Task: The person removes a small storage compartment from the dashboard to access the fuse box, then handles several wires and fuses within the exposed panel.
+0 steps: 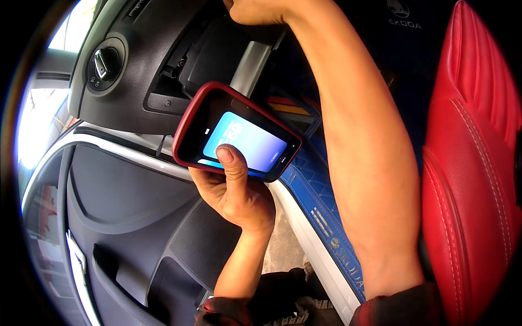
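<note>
A smartphone (255, 130) in a dark red case rests in my left hand (242, 201). The thumb lies over its lit blue screen, and the other fingers are behind it. My right arm reaches forward past the phone on its right. At the upper edge, my right hand (258, 12) is by the lower dashboard, partly cut off, with its fingers mostly out of sight. Between the hands, an opening (173, 70) in the dashboard panel shows dark parts inside. A silver metal bar (251, 68) runs down beside it, partly covered by the phone.
A round light switch (103, 64) sits on the dashboard at left. Below it stands the open car door (125, 182) with its pull handle. A red stitched seat (473, 185) fills the right side. Blue floor matting (318, 187) borders a white door sill (321, 271).
</note>
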`<state>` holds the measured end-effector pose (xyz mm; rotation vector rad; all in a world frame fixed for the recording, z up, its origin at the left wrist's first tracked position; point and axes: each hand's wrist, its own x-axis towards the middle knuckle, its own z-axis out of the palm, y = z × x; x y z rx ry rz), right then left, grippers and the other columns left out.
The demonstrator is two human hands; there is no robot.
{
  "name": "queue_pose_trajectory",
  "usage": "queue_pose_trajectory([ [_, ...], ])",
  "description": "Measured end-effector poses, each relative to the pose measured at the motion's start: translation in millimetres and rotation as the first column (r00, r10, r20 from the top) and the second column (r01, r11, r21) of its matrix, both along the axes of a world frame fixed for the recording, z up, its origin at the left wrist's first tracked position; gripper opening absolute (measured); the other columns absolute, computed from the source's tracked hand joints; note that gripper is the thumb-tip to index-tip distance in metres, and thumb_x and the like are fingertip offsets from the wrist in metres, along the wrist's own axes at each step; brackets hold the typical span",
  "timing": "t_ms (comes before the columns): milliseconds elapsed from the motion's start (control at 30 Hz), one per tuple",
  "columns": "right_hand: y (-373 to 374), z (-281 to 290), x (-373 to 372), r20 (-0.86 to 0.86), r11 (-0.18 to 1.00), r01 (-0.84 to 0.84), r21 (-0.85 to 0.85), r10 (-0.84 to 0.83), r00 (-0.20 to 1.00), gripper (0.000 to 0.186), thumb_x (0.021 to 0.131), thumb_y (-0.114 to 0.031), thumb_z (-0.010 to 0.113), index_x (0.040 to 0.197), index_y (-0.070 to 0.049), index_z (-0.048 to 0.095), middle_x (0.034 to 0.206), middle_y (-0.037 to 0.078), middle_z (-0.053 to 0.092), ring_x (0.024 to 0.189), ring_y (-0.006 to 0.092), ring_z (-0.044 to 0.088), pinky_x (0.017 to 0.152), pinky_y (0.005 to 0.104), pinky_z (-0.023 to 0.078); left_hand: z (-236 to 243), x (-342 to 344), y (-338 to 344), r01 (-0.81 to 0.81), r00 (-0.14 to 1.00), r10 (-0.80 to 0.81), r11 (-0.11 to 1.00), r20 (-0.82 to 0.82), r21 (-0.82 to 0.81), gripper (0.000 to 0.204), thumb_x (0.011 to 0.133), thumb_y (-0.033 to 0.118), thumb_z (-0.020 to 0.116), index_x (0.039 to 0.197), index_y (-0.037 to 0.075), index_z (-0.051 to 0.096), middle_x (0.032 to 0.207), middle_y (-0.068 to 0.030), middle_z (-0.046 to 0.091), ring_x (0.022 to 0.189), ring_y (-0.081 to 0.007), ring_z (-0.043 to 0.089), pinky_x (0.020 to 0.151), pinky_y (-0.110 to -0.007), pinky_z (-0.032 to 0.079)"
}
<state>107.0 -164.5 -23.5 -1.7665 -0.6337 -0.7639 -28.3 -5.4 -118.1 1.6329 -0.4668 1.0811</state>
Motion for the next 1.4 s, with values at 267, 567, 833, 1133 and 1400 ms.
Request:
queue_pose_trajectory([
  [267,5.7,-1.0,6.4,-0.028,0.999,0.036,-0.028,-0.037,0.999,0.031,0.074,0.003,0.056,0.103,0.009,0.067,0.112,0.030,0.062,0.111,0.0398,0.061,0.092,0.0442,0.052,-2.3,-0.2,5.2,-0.028,1.000,0.028,1.000,0.002,0.007,0.018,0.100,0.019,0.056,0.110,0.004,0.053,0.089,0.0006,0.056,0.083,-0.0068,0.051,0.083,-0.024,0.040],
  [567,3.1,-5.3,1.7,-0.080,0.998,0.051,0.039,-0.048,0.996,0.029,0.071,0.000,0.056,0.094,0.001,0.073,0.103,0.029,0.066,0.105,0.0402,0.064,0.092,0.0444,0.051,8.7,-2.0,8.8,0.015,1.000,-0.015,1.000,-0.013,0.025,0.024,0.100,0.020,0.057,0.116,0.003,0.053,0.096,-0.0018,0.060,0.089,-0.0080,0.055,0.087,-0.026,0.042],
  [833,14.2,1.7,12.7,-0.184,0.974,0.206,0.093,-0.186,0.965,0.021,0.076,-0.008,0.058,0.087,-0.003,0.075,0.092,0.025,0.068,0.096,0.0380,0.067,0.088,0.0441,0.052,27.0,-15.1,21.4,0.104,0.991,-0.110,0.992,-0.077,-0.070,0.026,0.099,0.018,0.057,0.120,0.002,0.052,0.106,-0.0061,0.063,0.096,-0.0134,0.060,0.089,-0.029,0.046],
  [1133,12.1,4.1,2.4,-0.150,0.964,0.257,0.065,-0.245,0.958,0.019,0.079,-0.009,0.060,0.089,0.002,0.073,0.094,0.027,0.068,0.095,0.0400,0.067,0.087,0.0454,0.053,27.3,-45.8,46.4,0.039,0.977,-0.048,0.998,-0.206,-0.049,0.032,0.098,0.022,0.060,0.123,0.004,0.053,0.112,-0.0063,0.062,0.103,-0.0154,0.059,0.096,-0.032,0.043],
  [1400,19.5,-8.2,13.4,0.032,0.942,0.331,0.061,-0.333,0.942,0.019,0.077,-0.003,0.058,0.088,0.007,0.071,0.095,0.028,0.067,0.095,0.0420,0.066,0.086,0.0459,0.053,43.1,-36.9,23.1,-0.074,0.983,0.087,0.994,-0.160,0.086,0.058,0.090,0.022,0.072,0.136,-0.002,0.044,0.123,-0.0120,0.059,0.107,-0.0187,0.059,0.098,-0.033,0.044],
])
